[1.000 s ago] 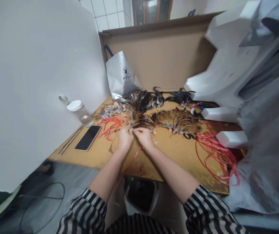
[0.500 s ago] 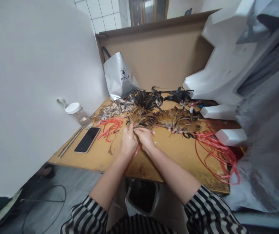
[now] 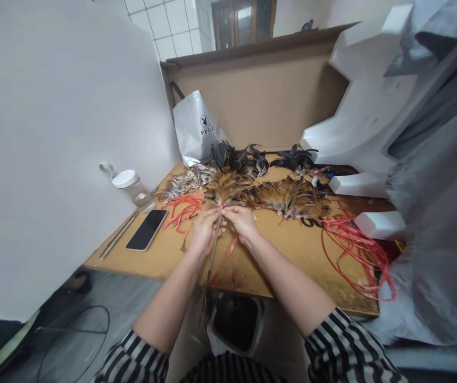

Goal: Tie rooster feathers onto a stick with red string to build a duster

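My left hand (image 3: 202, 232) and my right hand (image 3: 244, 222) meet at the near middle of a wooden table (image 3: 292, 250). Both are closed around the base of a brown feather bundle (image 3: 228, 187) mounted on a thin stick (image 3: 213, 252). The stick slants down toward me under my left hand. A red strip (image 3: 225, 259) hangs from between my hands. More brown and dark feathers (image 3: 290, 196) lie just beyond my right hand.
A phone (image 3: 147, 229), two thin rods (image 3: 122, 233) and a lidded jar (image 3: 130, 185) lie at the left. Loose red strips (image 3: 356, 250) pile up at the right beside white foam blocks (image 3: 380, 224). A silver bag (image 3: 197, 127) leans on a cardboard back wall. A bin (image 3: 234, 322) sits below the table edge.
The feather bundle has risen off the table and its stick now shows below my left hand. My hands have shifted slightly apart while staying closed at the bundle's base.
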`<act>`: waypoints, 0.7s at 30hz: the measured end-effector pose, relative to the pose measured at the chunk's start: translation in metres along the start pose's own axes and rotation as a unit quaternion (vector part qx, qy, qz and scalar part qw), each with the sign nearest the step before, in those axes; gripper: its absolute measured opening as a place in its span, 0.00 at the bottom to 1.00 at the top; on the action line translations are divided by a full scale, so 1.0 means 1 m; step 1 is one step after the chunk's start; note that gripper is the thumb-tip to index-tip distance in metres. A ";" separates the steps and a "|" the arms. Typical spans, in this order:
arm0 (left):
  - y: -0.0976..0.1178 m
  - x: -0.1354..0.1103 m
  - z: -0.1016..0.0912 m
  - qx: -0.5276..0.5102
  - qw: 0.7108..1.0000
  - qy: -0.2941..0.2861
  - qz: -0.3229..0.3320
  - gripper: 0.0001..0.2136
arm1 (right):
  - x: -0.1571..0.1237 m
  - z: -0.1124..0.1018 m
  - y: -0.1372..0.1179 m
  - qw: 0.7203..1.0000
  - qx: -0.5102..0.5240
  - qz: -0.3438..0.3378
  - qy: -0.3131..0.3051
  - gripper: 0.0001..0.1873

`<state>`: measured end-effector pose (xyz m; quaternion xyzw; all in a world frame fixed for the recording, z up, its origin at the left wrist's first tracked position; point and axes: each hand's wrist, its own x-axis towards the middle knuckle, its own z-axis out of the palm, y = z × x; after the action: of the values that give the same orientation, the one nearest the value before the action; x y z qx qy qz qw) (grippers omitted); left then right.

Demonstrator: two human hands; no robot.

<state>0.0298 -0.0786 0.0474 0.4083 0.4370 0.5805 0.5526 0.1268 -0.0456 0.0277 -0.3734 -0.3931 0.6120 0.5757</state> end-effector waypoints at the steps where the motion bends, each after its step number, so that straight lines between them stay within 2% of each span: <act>1: 0.003 0.001 0.000 -0.031 0.999 -0.021 -0.035 0.11 | 0.000 -0.002 -0.001 1.000 -0.009 0.002 -0.009 0.13; 3: 0.006 0.003 0.000 -0.044 0.996 -0.048 -0.062 0.14 | 0.000 -0.004 -0.003 0.999 -0.037 -0.001 -0.029 0.13; 6: 0.005 0.006 0.000 -0.017 0.997 -0.056 -0.055 0.16 | -0.001 -0.006 -0.003 0.995 -0.079 -0.015 -0.053 0.12; 11: -0.005 0.008 0.001 -0.012 0.999 -0.005 -0.031 0.17 | -0.001 -0.007 -0.004 0.985 -0.158 -0.039 -0.060 0.12; 17: -0.016 0.013 -0.003 -0.013 0.998 0.029 -0.047 0.18 | 0.008 -0.012 0.003 0.940 -0.332 -0.070 -0.035 0.08; 21: -0.017 0.012 -0.002 -0.013 0.997 0.039 -0.058 0.19 | 0.008 -0.012 0.006 0.941 -0.327 -0.086 -0.027 0.08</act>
<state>0.0323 -0.0662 0.0304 0.3520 0.4740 0.5686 0.5728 0.1343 -0.0369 0.0171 -0.4893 -0.6178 0.4078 0.4610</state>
